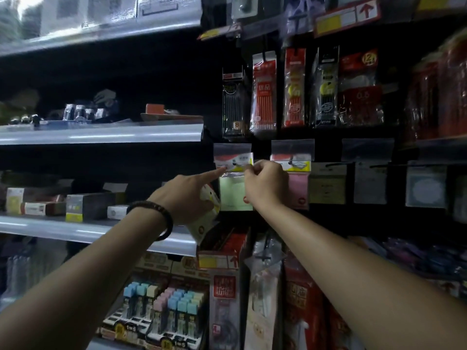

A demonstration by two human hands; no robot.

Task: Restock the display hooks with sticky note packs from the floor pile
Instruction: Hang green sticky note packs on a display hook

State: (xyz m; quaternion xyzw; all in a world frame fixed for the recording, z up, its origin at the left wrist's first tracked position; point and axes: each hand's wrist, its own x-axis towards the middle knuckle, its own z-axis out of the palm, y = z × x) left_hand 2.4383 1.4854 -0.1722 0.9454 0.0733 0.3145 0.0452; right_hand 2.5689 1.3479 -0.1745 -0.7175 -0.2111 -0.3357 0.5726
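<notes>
My right grip [265, 185] pinches the header of the pale green plastic-wrapped sticky note pack [235, 194], just left of the pink pack [298, 188], my left grip [184, 195] clutching a spare white-and-yellow pack [211, 205]; missing the unseen hook could drop it.

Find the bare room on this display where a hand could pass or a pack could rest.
Free: the dark band under the brown pack and grey pack, above the purple goods; the shelf between small bottles and red box looks bare. Crowded: the pen packs and around the green pack.
</notes>
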